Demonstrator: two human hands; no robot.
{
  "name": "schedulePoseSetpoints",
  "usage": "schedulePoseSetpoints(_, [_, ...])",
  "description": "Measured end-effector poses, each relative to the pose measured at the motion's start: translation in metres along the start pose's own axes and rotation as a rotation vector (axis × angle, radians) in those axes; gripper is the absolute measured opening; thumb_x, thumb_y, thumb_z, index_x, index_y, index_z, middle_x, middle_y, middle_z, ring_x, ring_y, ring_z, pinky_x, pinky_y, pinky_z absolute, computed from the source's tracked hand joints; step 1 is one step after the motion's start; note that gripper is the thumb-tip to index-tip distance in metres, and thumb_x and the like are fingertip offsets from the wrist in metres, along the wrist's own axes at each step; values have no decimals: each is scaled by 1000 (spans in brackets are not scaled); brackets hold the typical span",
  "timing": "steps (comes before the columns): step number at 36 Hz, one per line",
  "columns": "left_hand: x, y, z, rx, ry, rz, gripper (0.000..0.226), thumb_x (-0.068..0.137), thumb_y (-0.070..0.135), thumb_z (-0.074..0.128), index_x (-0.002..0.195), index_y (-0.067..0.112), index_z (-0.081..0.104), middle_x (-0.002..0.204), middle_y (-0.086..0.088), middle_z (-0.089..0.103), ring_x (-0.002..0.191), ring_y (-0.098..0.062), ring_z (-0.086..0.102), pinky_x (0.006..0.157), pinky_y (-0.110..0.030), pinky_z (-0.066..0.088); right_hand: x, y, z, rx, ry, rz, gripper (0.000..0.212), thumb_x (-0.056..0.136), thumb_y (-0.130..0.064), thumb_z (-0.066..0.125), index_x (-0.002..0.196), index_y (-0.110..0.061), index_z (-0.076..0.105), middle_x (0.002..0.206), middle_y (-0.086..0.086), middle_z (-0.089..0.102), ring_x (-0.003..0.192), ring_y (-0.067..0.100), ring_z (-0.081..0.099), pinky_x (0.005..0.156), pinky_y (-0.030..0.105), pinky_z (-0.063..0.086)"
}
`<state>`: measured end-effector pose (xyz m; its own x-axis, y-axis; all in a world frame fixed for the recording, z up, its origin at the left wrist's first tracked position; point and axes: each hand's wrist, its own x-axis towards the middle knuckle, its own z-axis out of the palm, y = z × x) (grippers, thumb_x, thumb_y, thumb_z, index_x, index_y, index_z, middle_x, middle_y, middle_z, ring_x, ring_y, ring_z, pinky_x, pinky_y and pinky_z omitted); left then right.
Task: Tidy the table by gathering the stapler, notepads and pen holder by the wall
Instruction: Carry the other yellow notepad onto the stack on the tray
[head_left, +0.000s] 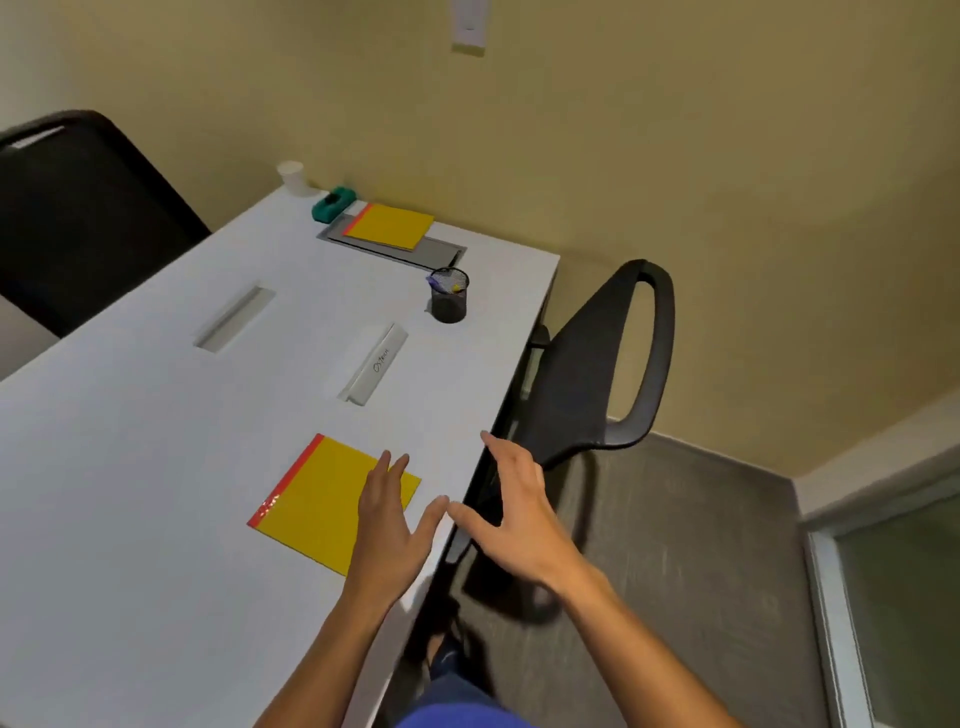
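Two yellow notepads lie on the white table (130, 467), well apart from each other. The near notepad (322, 499), with a red strip along its left edge, lies flat close to the table's right edge, and the left hand (387, 525) is spread over its right part with fingers straight and relaxed; whether the fingertips actually touch the cover cannot be told. The right hand (511, 512) hovers just beside it, past the table's edge, fingers extended and loose, grasping nothing; the two thumbs nearly meet. The far notepad (389, 226) rests by the wall on top of a grey panel (439, 252) set in the tabletop. Just left of it sits the green stapler (335, 201), also by the wall, and a white paper cup (292, 177) stands at the far corner. The black mesh pen holder (449, 295), with a few pens inside, stands upright near the table's right edge, a little in front of the grey panel. Between it and the near notepad lies a white nameplate (375, 362) with faint writing. A shallow slot (234, 318) is cut in the tabletop farther left. One black chair (597, 374) stands at the right side of the table and another (78, 208) at the far left.
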<state>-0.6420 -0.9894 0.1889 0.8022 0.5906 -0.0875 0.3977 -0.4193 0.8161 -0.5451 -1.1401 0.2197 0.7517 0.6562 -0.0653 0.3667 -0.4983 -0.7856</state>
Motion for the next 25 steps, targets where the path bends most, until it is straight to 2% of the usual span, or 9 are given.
schedulePoseSetpoints(4, [38, -31, -3, 79, -45, -54, 84, 83, 63, 49, 153, 20, 30, 165, -2, 15, 153, -26, 9, 119, -51, 27, 54, -4, 16, -88, -113, -17, 89, 91, -59, 63, 160, -33, 14, 157, -15, 18, 146, 7, 14, 109, 20, 22])
schedulePoseSetpoints(7, [59, -60, -4, 127, -89, -123, 76, 91, 53, 59, 153, 19, 31, 166, -3, 13, 153, -27, 5, 119, -49, 29, 91, -4, 32, -124, -218, -10, 82, 96, -49, 62, 161, -29, 15, 159, -5, 20, 146, 16, 18, 112, 20, 23])
schedulePoseSetpoints(11, [72, -94, -8, 233, -124, -220, 76, 91, 56, 58, 153, 20, 32, 166, -3, 13, 153, -29, 7, 122, -44, 19, 128, 2, 61, -175, -385, 34, 79, 98, -48, 59, 161, -27, 16, 160, 1, 23, 145, 22, 24, 115, 30, 26])
schedulePoseSetpoints(15, [79, -124, -14, 260, -145, -335, 79, 90, 62, 54, 153, 20, 33, 166, -5, 13, 153, -33, 5, 122, -46, 15, 152, 12, 91, -240, -535, 81, 80, 97, -47, 60, 161, -24, 17, 160, 7, 25, 146, 30, 26, 117, 40, 28])
schedulePoseSetpoints(18, [80, -136, -20, 269, -96, -373, 102, 80, 84, 33, 145, 6, 46, 159, -22, 27, 147, -46, 20, 121, -53, 16, 166, 18, 108, -283, -623, 99, 81, 96, -48, 61, 161, -24, 18, 160, 9, 25, 146, 35, 27, 118, 45, 29])
schedulePoseSetpoints(19, [80, -141, -22, 256, -44, -370, 103, 79, 83, 36, 138, 0, 52, 153, -28, 35, 142, -51, 29, 118, -57, 22, 170, 20, 113, -301, -648, 97, 81, 96, -48, 61, 161, -24, 19, 160, 10, 26, 145, 35, 28, 118, 46, 30])
schedulePoseSetpoints(20, [80, -144, -24, 245, -10, -401, 94, 80, 73, 47, 134, -3, 56, 149, -32, 39, 137, -53, 35, 115, -60, 27, 173, 22, 118, -321, -670, 94, 82, 96, -48, 61, 161, -23, 19, 159, 11, 27, 144, 36, 29, 118, 46, 30])
schedulePoseSetpoints(22, [82, -148, -30, 240, 0, -507, 81, 81, 53, 65, 141, 1, 49, 155, -29, 30, 140, -50, 28, 114, -59, 27, 180, 25, 125, -356, -709, 91, 82, 95, -49, 61, 160, -22, 19, 158, 12, 28, 143, 36, 30, 116, 46, 31])
schedulePoseSetpoints(25, [85, -152, -33, 197, 68, -673, 87, 86, 48, 69, 153, 13, 26, 164, -17, 7, 149, -41, 7, 119, -54, 17, 188, 27, 134, -385, -754, 100, 83, 93, -51, 61, 159, -22, 19, 158, 11, 25, 142, 37, 28, 111, 48, 33])
